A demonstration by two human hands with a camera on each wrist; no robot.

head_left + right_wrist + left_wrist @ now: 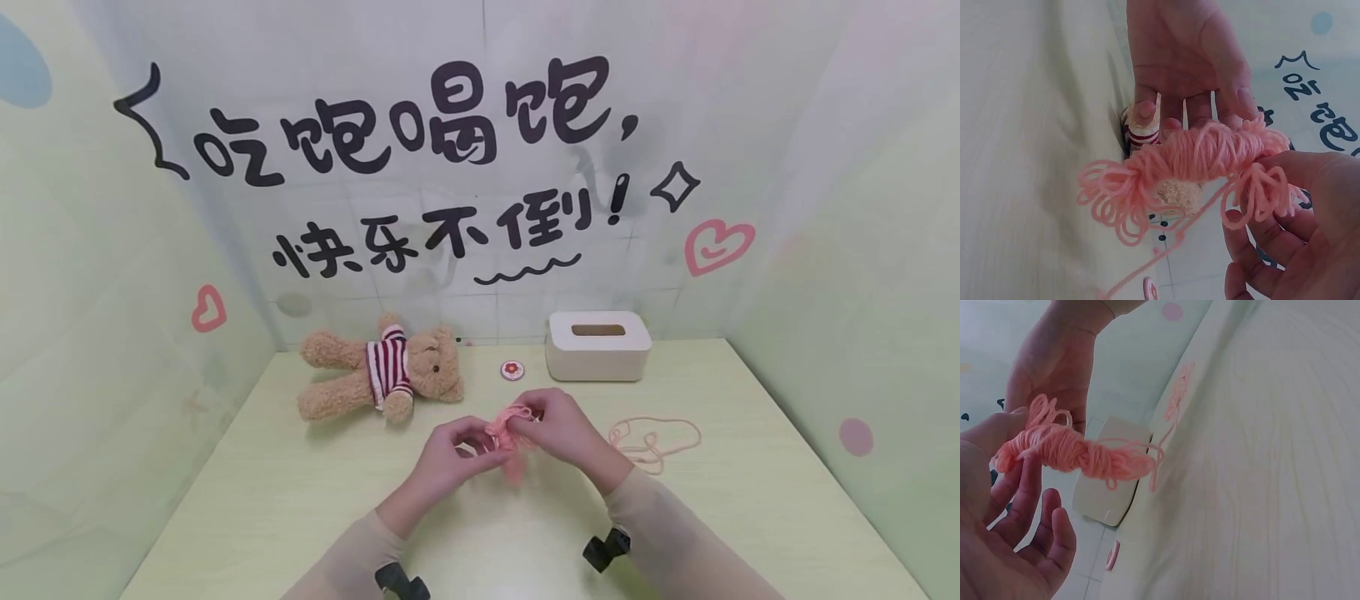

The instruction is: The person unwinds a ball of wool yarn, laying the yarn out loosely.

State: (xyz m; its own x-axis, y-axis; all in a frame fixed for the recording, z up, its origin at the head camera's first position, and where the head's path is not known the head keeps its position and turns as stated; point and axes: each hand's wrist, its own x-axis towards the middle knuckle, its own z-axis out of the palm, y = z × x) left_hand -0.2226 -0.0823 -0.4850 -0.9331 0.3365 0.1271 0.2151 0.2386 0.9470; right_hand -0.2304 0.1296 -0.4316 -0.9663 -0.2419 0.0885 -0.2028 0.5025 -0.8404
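A small skein of pink yarn (504, 429), wrapped round its middle with loops at the ends, is held above the table between both hands. My left hand (441, 462) pinches one side of it between thumb and fingers. Opposite, my right hand (564, 427) pinches the upper end with thumb and forefinger. In the left wrist view the wrapped turns of the skein (1066, 447) show closely wound. The right wrist view shows loose loops at both ends of the skein (1194, 153), and a single strand trails away from it.
Loose yarn (1177, 394) lies on the table to the right. A teddy bear (390, 367) in a striped top lies at the back left. A round flower badge (512, 370) and a white tissue box (598, 354) are near the back wall.
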